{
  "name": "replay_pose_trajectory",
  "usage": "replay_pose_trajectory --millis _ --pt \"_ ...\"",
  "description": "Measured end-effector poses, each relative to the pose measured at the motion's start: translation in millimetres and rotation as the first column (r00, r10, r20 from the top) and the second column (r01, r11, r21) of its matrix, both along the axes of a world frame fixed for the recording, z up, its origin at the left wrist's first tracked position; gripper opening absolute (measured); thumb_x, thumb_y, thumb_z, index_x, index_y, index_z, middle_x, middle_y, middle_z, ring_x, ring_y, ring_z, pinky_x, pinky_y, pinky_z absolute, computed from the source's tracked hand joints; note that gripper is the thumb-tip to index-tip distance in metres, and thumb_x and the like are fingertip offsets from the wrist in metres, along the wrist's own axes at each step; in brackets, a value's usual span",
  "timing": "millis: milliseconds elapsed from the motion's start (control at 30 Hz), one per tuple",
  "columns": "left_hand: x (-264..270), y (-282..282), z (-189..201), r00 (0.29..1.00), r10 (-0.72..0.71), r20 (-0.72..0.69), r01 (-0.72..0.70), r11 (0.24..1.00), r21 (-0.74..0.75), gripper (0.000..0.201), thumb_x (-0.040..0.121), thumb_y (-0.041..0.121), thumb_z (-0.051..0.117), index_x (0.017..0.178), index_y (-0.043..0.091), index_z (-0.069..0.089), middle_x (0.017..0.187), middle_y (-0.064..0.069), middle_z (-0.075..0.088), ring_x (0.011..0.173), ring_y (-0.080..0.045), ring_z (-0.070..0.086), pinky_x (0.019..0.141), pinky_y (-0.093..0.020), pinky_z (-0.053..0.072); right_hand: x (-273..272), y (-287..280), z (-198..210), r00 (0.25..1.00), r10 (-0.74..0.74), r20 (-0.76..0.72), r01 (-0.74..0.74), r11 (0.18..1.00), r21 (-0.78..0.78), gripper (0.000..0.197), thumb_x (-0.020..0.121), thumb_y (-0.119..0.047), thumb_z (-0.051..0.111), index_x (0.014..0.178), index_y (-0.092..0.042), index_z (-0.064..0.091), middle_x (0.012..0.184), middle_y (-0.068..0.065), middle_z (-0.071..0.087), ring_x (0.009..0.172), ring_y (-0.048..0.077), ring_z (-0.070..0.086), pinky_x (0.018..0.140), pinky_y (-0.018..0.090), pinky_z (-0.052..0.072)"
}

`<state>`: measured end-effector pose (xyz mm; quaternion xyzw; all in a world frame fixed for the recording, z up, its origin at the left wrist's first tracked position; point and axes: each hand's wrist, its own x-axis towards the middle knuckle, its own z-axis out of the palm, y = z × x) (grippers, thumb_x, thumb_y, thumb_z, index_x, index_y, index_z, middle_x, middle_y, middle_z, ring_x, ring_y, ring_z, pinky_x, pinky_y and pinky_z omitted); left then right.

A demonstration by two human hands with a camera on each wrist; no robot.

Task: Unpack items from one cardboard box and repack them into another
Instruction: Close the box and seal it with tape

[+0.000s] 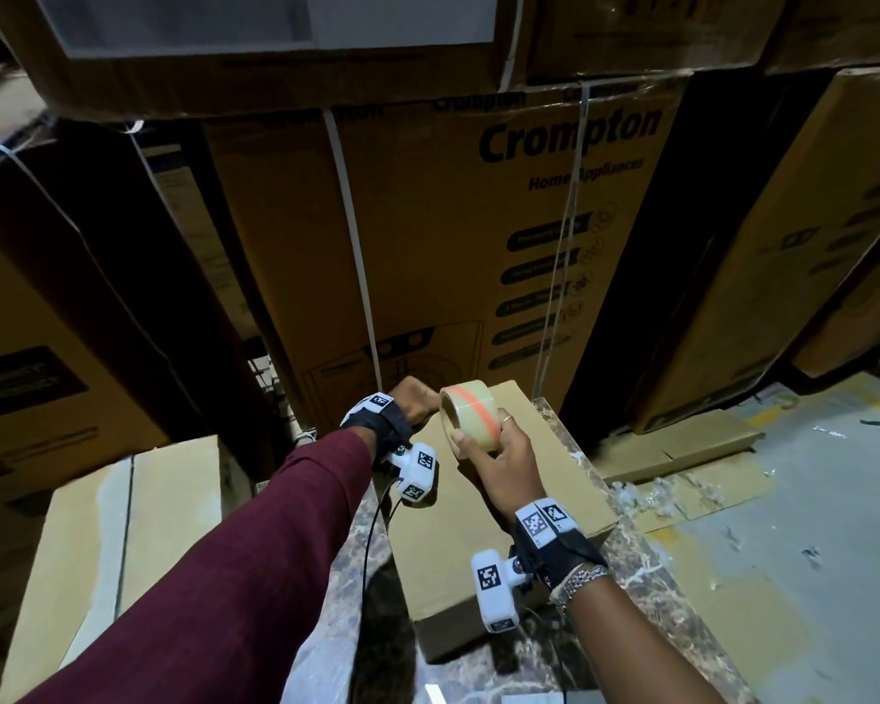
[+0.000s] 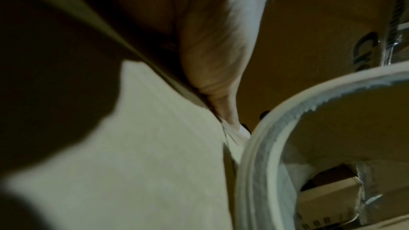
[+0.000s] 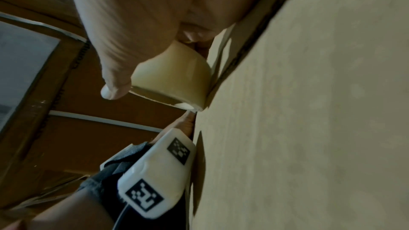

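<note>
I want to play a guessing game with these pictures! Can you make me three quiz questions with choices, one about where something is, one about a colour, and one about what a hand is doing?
1. Where is the closed cardboard box?
A. On the marble-patterned table
B. On the floor
C. On top of the tall stack

2. What colour is the stripe on the tape roll?
A. Blue
B. Orange
C. Green

3. What is the right hand doing?
A. Hanging loose
B. Pressing flat on the box
C. Gripping the tape roll

Answers:
1. A, the box sits on the table in front of the big Crompton box.
2. B, an orange band runs round the clear roll.
3. C, its fingers curl round the roll, while the left hand pinches at the roll's edge, apparently the tape end.
</note>
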<state>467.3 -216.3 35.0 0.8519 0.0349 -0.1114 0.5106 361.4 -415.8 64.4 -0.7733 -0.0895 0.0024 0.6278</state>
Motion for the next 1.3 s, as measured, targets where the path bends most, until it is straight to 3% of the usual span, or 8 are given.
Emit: replay_pose_trajectory --millis 333,500,633,767,1000,1133,1233,1300 --pt "-9 -6 9 0.997 0.074 -0.025 -0.074 0.997 0.008 0.065 0.091 0.042 0.074 0.039 0.023 0.039 0.041 0.001 0.033 0.037 -0.015 0.024 0.045 -0.022 0.022 -20 -4 14 0.991 -0.129 0.026 0.130 0.991 -0.033 0.031 0.085 -0.046 0.074 0.098 -0.021 0.061 0.085 -0.004 0.067 0.072 0.003 0.063 0.059 0.012 0.046" --pt "-8 -8 12 0.995 0.091 -0.043 -0.090 0.996 0.020 0.071 0.087 0.046 0.077 0.033 0.022 0.037 0.043 0.001 0.033 0.038 -0.016 0.026 0.050 -0.024 0.028 -30 -12 8 0.984 -0.174 0.050 0.180 0.962 -0.205 0.055 0.072 -0.070 0.068 0.104 -0.026 0.059 0.094 -0.005 0.065 0.087 0.017 0.062 0.072 0.035 0.055" --pt "-8 -10 12 0.994 0.103 -0.042 -0.101 0.994 0.048 0.067 0.087 0.045 0.077 0.034 0.022 0.044 0.042 0.002 0.039 0.038 -0.014 0.030 0.051 -0.024 0.029 -29 -9 7 0.978 -0.207 0.015 0.200 0.920 -0.338 0.065 0.073 -0.053 0.074 0.127 -0.023 0.050 0.108 0.003 0.062 0.096 0.026 0.059 0.077 0.039 0.054" --pt "-10 -11 25 0.994 -0.081 -0.070 0.094 0.973 0.212 0.036 0.096 0.042 0.067 0.075 0.015 0.078 0.068 -0.005 0.071 0.058 -0.013 0.056 0.063 -0.029 0.044 -38 -18 2 0.982 -0.187 0.037 0.189 0.932 -0.308 0.067 0.077 -0.035 0.079 0.131 -0.024 0.042 0.106 0.005 0.060 0.091 0.025 0.060 0.068 0.028 0.052" --pt "-17 -3 30 0.962 -0.145 -0.232 0.233 0.878 0.418 0.060 0.102 0.054 0.048 0.112 0.002 0.075 0.112 -0.018 0.074 0.104 -0.033 0.068 0.085 -0.036 0.049 -46 -21 -6 0.988 -0.138 0.072 0.153 0.944 -0.291 0.061 0.082 -0.034 0.078 0.127 -0.026 0.037 0.106 0.001 0.058 0.091 0.017 0.059 0.057 0.005 0.041" --pt "-18 -12 41 0.937 -0.197 -0.289 0.340 0.702 0.625 0.068 0.106 0.057 0.031 0.140 0.003 0.056 0.143 -0.017 0.057 0.127 -0.034 0.056 0.106 -0.041 0.043 -45 -21 -14 0.986 -0.143 0.091 0.162 0.952 -0.259 0.067 0.081 -0.033 0.078 0.129 -0.034 0.031 0.109 0.000 0.058 0.094 0.017 0.061 0.064 0.009 0.047" --pt "-29 -12 47 0.912 -0.403 -0.081 0.337 0.622 0.707 0.067 0.108 0.045 0.037 0.161 0.011 0.015 0.167 -0.009 0.022 0.152 -0.026 0.027 0.123 -0.044 0.024 -46 -19 -17 0.982 -0.156 0.103 0.178 0.949 -0.261 0.069 0.082 -0.035 0.076 0.132 -0.035 0.029 0.108 0.003 0.060 0.092 0.018 0.061 0.064 0.015 0.050" --pt "-39 -13 44 0.792 -0.608 0.060 0.422 0.616 0.665 0.056 0.109 0.029 0.037 0.161 0.014 0.020 0.168 -0.006 0.019 0.155 -0.021 0.015 0.124 -0.043 0.011 -47 -18 -17 0.981 -0.159 0.113 0.186 0.934 -0.306 0.069 0.083 -0.038 0.075 0.134 -0.033 0.029 0.108 0.001 0.059 0.091 0.017 0.058 0.062 0.011 0.043"
